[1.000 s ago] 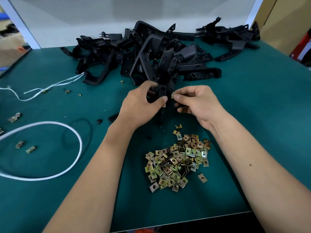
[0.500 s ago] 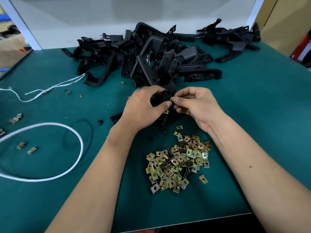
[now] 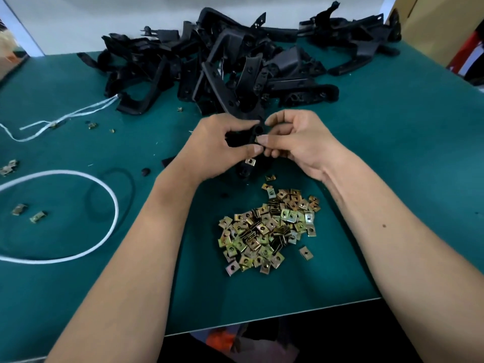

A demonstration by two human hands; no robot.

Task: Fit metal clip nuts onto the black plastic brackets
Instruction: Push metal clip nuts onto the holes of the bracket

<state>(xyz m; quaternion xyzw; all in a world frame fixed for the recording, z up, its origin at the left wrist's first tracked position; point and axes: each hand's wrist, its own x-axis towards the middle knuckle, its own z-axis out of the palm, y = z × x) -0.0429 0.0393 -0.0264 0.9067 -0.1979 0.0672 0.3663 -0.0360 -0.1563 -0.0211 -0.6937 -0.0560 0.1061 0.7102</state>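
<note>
- Clip nuts (image 3: 269, 229) lie in one loose heap on the green table (image 3: 406, 158), close to its near edge, between the two forearms; far too many to count.
- One stray nut (image 3: 306, 252) sits just right of the heap, apart from it.
- Bare green surface runs from the heap to the near edge and spreads wide on the right side out to the far right corner.
- Left of the arms lies a white cord loop (image 3: 78, 218), with two loose nuts (image 3: 28, 213) inside it and a small cluster (image 3: 9, 167) near the left edge.
- Just beyond the heap, the left hand (image 3: 217, 148) grips a black bracket (image 3: 251, 142), fingers curled round it from the left.
- Right hand (image 3: 296, 142) meets it from the right, thumb and fingers pinched at the bracket's edge; a sliver of metal shows at the fingertips, but I cannot tell it plainly for a nut.
- One fitted nut (image 3: 250, 161) shows on the bracket just below the left thumb.
- Beyond the hands, a tangled pile of brackets (image 3: 222, 66) fills the far middle of the table; the count cannot be told.
- A second, smaller bracket pile (image 3: 353, 38) lies at the far right corner.
- White string (image 3: 68, 117) trails left from the main pile, with about three small metal bits (image 3: 92, 124) near it.
</note>
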